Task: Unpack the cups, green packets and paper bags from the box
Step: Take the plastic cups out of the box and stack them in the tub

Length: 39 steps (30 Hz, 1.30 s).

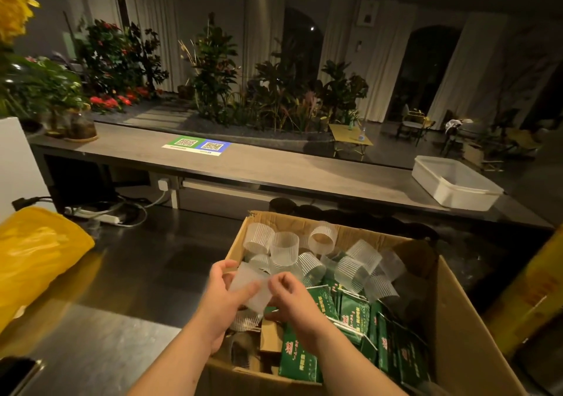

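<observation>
step: cup removal, judged early, since the box (463, 334) looks mostly full
left hand (224, 296): fingers curled round the left side of one translucent cup (248, 287), thumb across its front
right hand (294, 301): thumb and forefinger pinch the same cup at its right edge, other fingers tucked under
cup position: held between both hands, lifted just above the box's near-left corner, clear of the pile
cup axis: tilted, running roughly far-left to near-right; can't tell which end is the mouth through the blur
cups (285, 251): loose ribbed ones heaped in the far half of the box, lying at all angles, one more just under the left hand
packets (350, 307): green, stacked on edge along the near-right side, right hand is directly over them
bags (269, 336): brown paper, wedged at the near-left, partly hidden under the wrists
key relation: bare counter (137, 273) lies left of the box, so the left hand is nearer the drop zone; the move is probably a short carry leftward over the box wall
next call: likely the right hand lets go and the left carries alone, since its wrap covers more of the cup
risk: thin cup wall may flex or slip under a one-sided pinch
other: yellow bag (36, 252) at the far left of the counter, white tub (454, 185) on the back shelf, both well apart from the hands
</observation>
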Each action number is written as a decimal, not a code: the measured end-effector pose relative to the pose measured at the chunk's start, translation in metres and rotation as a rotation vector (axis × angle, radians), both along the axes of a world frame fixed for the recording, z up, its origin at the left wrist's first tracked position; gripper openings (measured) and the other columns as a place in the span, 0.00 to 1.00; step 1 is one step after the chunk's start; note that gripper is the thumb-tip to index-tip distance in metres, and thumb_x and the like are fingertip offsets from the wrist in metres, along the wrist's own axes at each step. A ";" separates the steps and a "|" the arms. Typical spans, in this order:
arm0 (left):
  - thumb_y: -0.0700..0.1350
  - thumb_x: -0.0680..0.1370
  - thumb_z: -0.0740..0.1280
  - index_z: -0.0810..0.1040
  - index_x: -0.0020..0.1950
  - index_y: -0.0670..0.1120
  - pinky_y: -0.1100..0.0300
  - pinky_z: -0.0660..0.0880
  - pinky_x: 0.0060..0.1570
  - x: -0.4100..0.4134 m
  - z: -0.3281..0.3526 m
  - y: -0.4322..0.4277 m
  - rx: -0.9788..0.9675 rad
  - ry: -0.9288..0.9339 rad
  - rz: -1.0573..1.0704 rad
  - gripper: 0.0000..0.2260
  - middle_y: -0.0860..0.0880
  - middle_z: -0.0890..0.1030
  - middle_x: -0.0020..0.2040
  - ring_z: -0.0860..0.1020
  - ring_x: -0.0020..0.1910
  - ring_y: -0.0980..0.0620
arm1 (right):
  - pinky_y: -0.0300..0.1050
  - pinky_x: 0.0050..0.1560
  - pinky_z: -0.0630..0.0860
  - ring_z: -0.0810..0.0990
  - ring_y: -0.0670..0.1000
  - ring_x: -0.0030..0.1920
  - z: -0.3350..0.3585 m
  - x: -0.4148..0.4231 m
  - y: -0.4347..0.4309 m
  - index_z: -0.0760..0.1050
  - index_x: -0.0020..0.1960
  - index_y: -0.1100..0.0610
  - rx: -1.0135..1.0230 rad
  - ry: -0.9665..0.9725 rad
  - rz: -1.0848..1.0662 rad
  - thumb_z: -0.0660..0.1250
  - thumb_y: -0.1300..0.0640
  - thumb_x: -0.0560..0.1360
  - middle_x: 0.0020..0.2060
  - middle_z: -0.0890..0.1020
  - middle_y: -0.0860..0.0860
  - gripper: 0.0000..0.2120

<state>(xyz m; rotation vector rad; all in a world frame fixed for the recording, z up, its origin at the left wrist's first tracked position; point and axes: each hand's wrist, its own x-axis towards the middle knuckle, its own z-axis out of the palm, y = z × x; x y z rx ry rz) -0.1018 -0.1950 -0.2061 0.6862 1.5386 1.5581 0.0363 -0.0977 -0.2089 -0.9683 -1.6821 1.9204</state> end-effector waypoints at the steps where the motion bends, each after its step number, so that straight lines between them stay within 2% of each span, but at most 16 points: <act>1: 0.44 0.76 0.75 0.65 0.69 0.55 0.46 0.81 0.58 -0.001 0.000 0.000 0.031 -0.031 0.027 0.27 0.48 0.76 0.62 0.79 0.60 0.45 | 0.53 0.52 0.81 0.85 0.57 0.51 0.000 -0.002 0.001 0.72 0.62 0.57 -0.069 0.007 -0.075 0.60 0.41 0.84 0.58 0.82 0.59 0.20; 2: 0.43 0.77 0.74 0.66 0.68 0.54 0.46 0.82 0.57 -0.001 0.001 0.000 0.065 -0.064 0.054 0.24 0.47 0.77 0.62 0.80 0.60 0.45 | 0.51 0.48 0.81 0.84 0.56 0.48 0.000 -0.005 0.004 0.72 0.62 0.57 -0.103 -0.032 -0.155 0.56 0.44 0.86 0.56 0.82 0.59 0.17; 4: 0.43 0.79 0.71 0.68 0.67 0.52 0.49 0.83 0.52 -0.001 0.003 0.000 0.133 -0.133 0.086 0.19 0.45 0.78 0.61 0.80 0.59 0.44 | 0.45 0.38 0.77 0.80 0.52 0.40 -0.007 -0.007 0.013 0.73 0.59 0.58 0.002 -0.303 -0.185 0.57 0.53 0.86 0.50 0.81 0.57 0.10; 6: 0.43 0.81 0.68 0.69 0.67 0.50 0.54 0.83 0.46 -0.002 0.003 0.000 0.164 -0.179 0.076 0.16 0.44 0.78 0.62 0.80 0.59 0.44 | 0.42 0.35 0.75 0.78 0.49 0.36 -0.016 -0.012 0.017 0.75 0.56 0.57 0.150 -0.583 0.151 0.62 0.59 0.83 0.47 0.80 0.55 0.05; 8: 0.45 0.81 0.67 0.69 0.68 0.49 0.56 0.82 0.45 -0.004 0.002 0.000 0.181 -0.206 0.065 0.16 0.43 0.77 0.63 0.79 0.60 0.43 | 0.41 0.38 0.80 0.81 0.49 0.39 -0.013 -0.026 0.004 0.77 0.61 0.53 0.092 -0.682 0.521 0.65 0.58 0.82 0.50 0.80 0.52 0.09; 10: 0.48 0.77 0.68 0.70 0.68 0.49 0.55 0.81 0.45 -0.004 0.002 0.000 0.186 -0.208 0.048 0.19 0.43 0.77 0.64 0.78 0.61 0.41 | 0.42 0.40 0.82 0.82 0.51 0.44 -0.012 -0.044 -0.009 0.72 0.73 0.49 0.051 -0.760 0.704 0.64 0.55 0.83 0.55 0.79 0.54 0.18; 12: 0.50 0.74 0.69 0.72 0.67 0.49 0.52 0.82 0.47 -0.004 0.001 0.000 0.183 -0.204 0.026 0.21 0.42 0.78 0.63 0.77 0.62 0.40 | 0.46 0.45 0.80 0.79 0.56 0.49 -0.017 -0.058 -0.017 0.71 0.75 0.54 0.144 -0.804 0.760 0.63 0.55 0.84 0.60 0.78 0.59 0.19; 15: 0.52 0.73 0.70 0.74 0.67 0.50 0.49 0.81 0.52 -0.005 -0.001 0.000 0.167 -0.205 0.014 0.22 0.42 0.79 0.64 0.78 0.63 0.40 | 0.48 0.51 0.82 0.81 0.53 0.46 -0.025 -0.057 -0.013 0.80 0.57 0.58 0.092 -0.701 0.553 0.67 0.54 0.81 0.51 0.82 0.55 0.10; 18: 0.53 0.75 0.69 0.75 0.68 0.52 0.51 0.80 0.51 -0.007 -0.002 -0.001 0.147 -0.209 0.019 0.22 0.44 0.79 0.64 0.78 0.63 0.42 | 0.37 0.33 0.78 0.80 0.45 0.35 -0.020 -0.040 0.000 0.82 0.41 0.55 0.082 -0.546 0.139 0.76 0.56 0.75 0.37 0.84 0.50 0.06; 19: 0.53 0.75 0.69 0.75 0.68 0.52 0.51 0.81 0.51 -0.007 -0.001 -0.001 0.143 -0.204 0.015 0.21 0.44 0.80 0.63 0.79 0.63 0.42 | 0.38 0.33 0.78 0.80 0.46 0.35 -0.020 -0.034 0.005 0.82 0.40 0.57 0.081 -0.502 0.000 0.78 0.59 0.73 0.37 0.84 0.51 0.06; 22: 0.50 0.79 0.67 0.75 0.66 0.51 0.50 0.80 0.52 -0.004 0.000 0.000 0.125 -0.179 -0.002 0.16 0.44 0.79 0.63 0.78 0.61 0.42 | 0.47 0.41 0.80 0.81 0.53 0.43 -0.013 -0.020 0.011 0.80 0.47 0.60 -0.054 -0.265 -0.280 0.74 0.69 0.73 0.44 0.83 0.58 0.07; 25: 0.47 0.81 0.67 0.74 0.65 0.52 0.53 0.80 0.47 -0.002 0.001 0.000 0.072 -0.127 -0.027 0.13 0.45 0.78 0.62 0.78 0.60 0.42 | 0.54 0.53 0.82 0.81 0.58 0.54 -0.008 -0.002 0.020 0.75 0.60 0.57 -0.188 -0.008 -0.485 0.66 0.67 0.80 0.55 0.82 0.58 0.11; 28: 0.47 0.81 0.69 0.74 0.64 0.56 0.58 0.82 0.44 0.003 0.002 0.000 0.004 0.008 -0.069 0.12 0.48 0.77 0.62 0.79 0.58 0.45 | 0.60 0.59 0.78 0.81 0.58 0.57 0.000 0.007 0.022 0.81 0.59 0.58 -0.327 0.172 -0.509 0.63 0.64 0.83 0.54 0.85 0.57 0.10; 30: 0.47 0.81 0.69 0.73 0.63 0.58 0.60 0.82 0.43 0.005 0.003 0.000 -0.025 0.086 -0.078 0.12 0.50 0.76 0.62 0.79 0.58 0.48 | 0.58 0.58 0.81 0.83 0.59 0.57 0.004 0.005 0.016 0.83 0.56 0.60 -0.306 0.216 -0.441 0.64 0.65 0.82 0.51 0.86 0.58 0.09; 35: 0.49 0.81 0.69 0.70 0.65 0.58 0.59 0.82 0.43 0.006 0.005 0.001 -0.044 0.116 -0.037 0.14 0.50 0.76 0.62 0.79 0.58 0.47 | 0.51 0.52 0.82 0.84 0.61 0.56 0.001 -0.001 0.007 0.83 0.57 0.61 -0.204 0.221 -0.285 0.65 0.67 0.81 0.54 0.86 0.60 0.11; 39: 0.49 0.82 0.67 0.71 0.61 0.60 0.55 0.84 0.46 0.005 0.003 0.002 -0.046 0.078 0.019 0.11 0.51 0.75 0.62 0.78 0.59 0.47 | 0.46 0.49 0.83 0.83 0.59 0.53 0.000 -0.001 0.009 0.84 0.56 0.59 -0.131 0.136 -0.278 0.65 0.69 0.80 0.55 0.85 0.60 0.12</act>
